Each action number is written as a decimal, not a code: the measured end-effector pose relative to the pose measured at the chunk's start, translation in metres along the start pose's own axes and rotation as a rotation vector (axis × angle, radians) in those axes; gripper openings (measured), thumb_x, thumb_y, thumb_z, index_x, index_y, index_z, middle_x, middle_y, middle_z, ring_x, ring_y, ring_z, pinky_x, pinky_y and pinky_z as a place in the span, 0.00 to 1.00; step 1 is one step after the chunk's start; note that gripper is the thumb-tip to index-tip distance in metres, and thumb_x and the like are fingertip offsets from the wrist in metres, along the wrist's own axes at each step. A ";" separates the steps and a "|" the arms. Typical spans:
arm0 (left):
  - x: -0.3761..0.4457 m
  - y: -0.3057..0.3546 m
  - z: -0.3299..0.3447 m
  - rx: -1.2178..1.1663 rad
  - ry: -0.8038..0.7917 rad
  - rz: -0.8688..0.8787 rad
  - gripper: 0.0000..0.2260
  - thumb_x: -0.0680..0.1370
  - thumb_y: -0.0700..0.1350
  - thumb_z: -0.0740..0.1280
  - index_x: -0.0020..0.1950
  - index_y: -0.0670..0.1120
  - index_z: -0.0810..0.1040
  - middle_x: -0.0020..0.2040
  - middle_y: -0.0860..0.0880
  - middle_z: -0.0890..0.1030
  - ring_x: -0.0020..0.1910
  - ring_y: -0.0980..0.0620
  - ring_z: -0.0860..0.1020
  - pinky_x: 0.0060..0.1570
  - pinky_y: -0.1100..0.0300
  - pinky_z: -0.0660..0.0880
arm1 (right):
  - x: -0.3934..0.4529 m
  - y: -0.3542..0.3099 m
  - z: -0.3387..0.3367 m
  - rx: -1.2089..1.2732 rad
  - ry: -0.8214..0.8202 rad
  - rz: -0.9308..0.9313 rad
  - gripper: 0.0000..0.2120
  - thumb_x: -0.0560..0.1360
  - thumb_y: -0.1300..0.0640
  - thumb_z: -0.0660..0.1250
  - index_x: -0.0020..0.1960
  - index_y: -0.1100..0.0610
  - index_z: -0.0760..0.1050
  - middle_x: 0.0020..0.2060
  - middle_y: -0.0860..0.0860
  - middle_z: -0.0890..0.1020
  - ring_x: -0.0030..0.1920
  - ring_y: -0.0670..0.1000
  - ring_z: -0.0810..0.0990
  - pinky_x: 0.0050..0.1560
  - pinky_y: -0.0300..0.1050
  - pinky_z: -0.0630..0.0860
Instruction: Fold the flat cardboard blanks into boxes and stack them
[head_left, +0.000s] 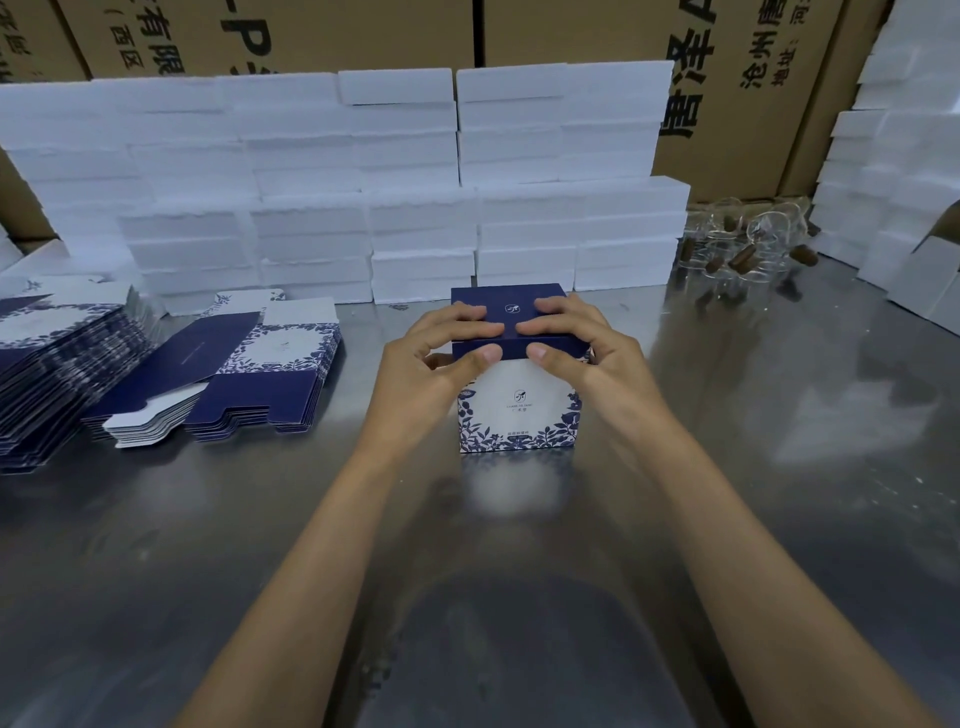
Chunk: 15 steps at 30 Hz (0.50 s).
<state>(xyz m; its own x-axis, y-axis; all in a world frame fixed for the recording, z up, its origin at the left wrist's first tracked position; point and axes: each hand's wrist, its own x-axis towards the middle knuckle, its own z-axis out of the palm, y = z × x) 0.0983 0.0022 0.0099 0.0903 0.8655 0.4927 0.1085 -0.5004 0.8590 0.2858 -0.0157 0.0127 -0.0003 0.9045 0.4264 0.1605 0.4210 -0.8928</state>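
The scene is carried by a reflective grey metal counter (727, 467). Behind everything, tall brown corrugated cartons (571, 31) printed with black characters are lined up. A wall of white foam blocks (363, 171) is stacked at the back of the counter, just behind the folded box, and more white foam pieces (893, 156) are piled far to the box's right. To the left of the box, well apart from it, two piles of flat navy-and-white floral cardboard blanks (249, 374) are seen, the nearer one squared up, the farther one (57, 364) fanned out. Behind and to the right of the box, a cluster of clear glass jars with brown corks (748, 244) is lying.

The folded navy-and-white floral cardboard box (518, 410) stands upright at the middle of the counter, its navy lid flap turned down on top. The lid is gripped from both sides: the left hand (441, 348) is curled over its left half, fingers on top and thumb pressed on the front edge, and the right hand (576, 343) is placed likewise on the right half.
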 end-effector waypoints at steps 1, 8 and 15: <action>0.000 -0.001 -0.002 -0.032 -0.009 -0.010 0.10 0.74 0.37 0.74 0.52 0.49 0.85 0.60 0.53 0.82 0.67 0.60 0.74 0.49 0.65 0.78 | -0.001 0.001 -0.002 0.016 -0.017 0.000 0.10 0.77 0.69 0.71 0.56 0.59 0.82 0.67 0.53 0.77 0.68 0.36 0.71 0.68 0.36 0.69; -0.004 0.000 -0.006 -0.108 -0.034 -0.038 0.10 0.77 0.34 0.70 0.54 0.47 0.83 0.65 0.51 0.80 0.69 0.61 0.73 0.51 0.68 0.76 | -0.002 0.007 -0.002 0.156 0.018 0.025 0.09 0.78 0.69 0.68 0.53 0.59 0.83 0.72 0.49 0.74 0.74 0.44 0.69 0.74 0.49 0.68; -0.016 -0.001 0.010 -0.194 0.149 -0.038 0.11 0.77 0.33 0.69 0.56 0.45 0.83 0.68 0.47 0.77 0.66 0.58 0.77 0.61 0.66 0.74 | -0.011 0.014 0.007 -0.251 0.365 -0.174 0.13 0.78 0.68 0.69 0.53 0.52 0.85 0.63 0.49 0.81 0.66 0.50 0.77 0.68 0.53 0.73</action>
<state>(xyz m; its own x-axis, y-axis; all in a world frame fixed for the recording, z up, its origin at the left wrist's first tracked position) 0.1065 -0.0110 -0.0002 -0.0591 0.8846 0.4626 -0.0844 -0.4662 0.8806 0.2814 -0.0192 -0.0053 0.2912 0.7197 0.6303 0.4228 0.4942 -0.7596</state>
